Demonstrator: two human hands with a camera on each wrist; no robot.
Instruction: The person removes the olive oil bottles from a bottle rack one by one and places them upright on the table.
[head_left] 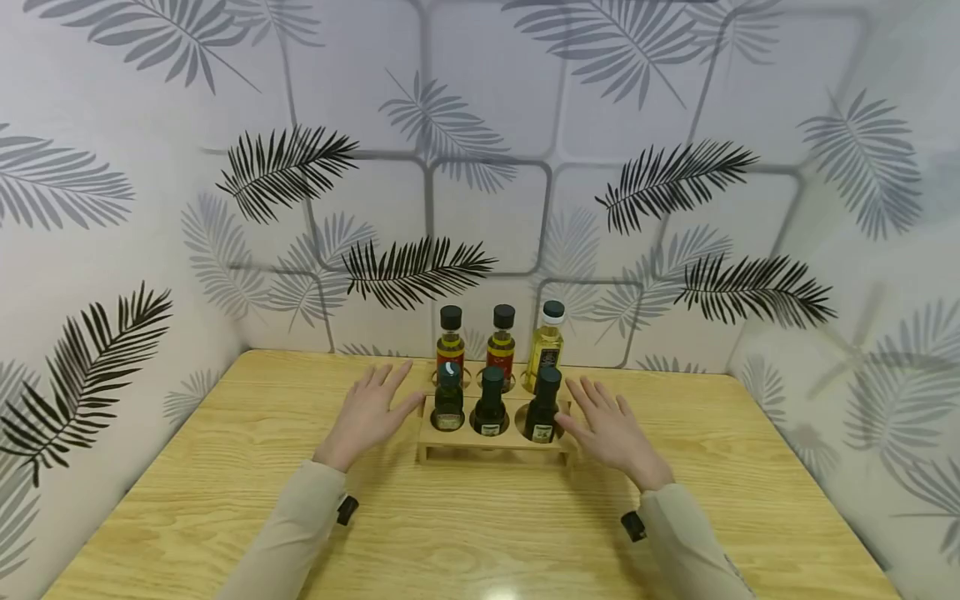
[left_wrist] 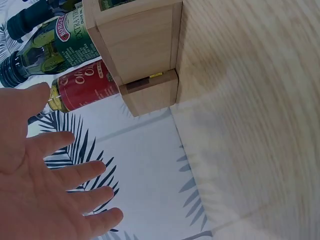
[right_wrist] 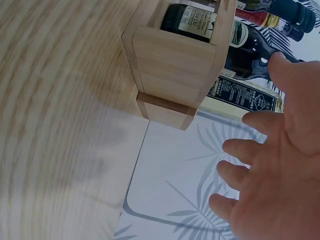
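A two-tier wooden bottle rack (head_left: pixel 450 439) stands on the table between my hands. My left hand (head_left: pixel 372 414) is beside its left end, fingers spread, holding nothing. Across from it, my right hand (head_left: pixel 611 425) spreads its fingers by the right end, also holding nothing. Its thumb overlaps the dark front-right bottle (head_left: pixel 543 410); whether they touch I cannot tell. The front row also has a green bottle (head_left: pixel 448 402) and a dark middle bottle (head_left: pixel 491 406). Behind stand two red-labelled bottles (head_left: pixel 451 348) and a yellow oil bottle (head_left: pixel 547 346). The left wrist view shows the rack's side panel (left_wrist: pixel 135 45).
The light wood table (head_left: pixel 480 525) extends around the rack. A leaf-patterned wall covering (head_left: pixel 487 217) rises close behind the back row and along both sides. Small black devices (head_left: pixel 347 510) sit at both wrists.
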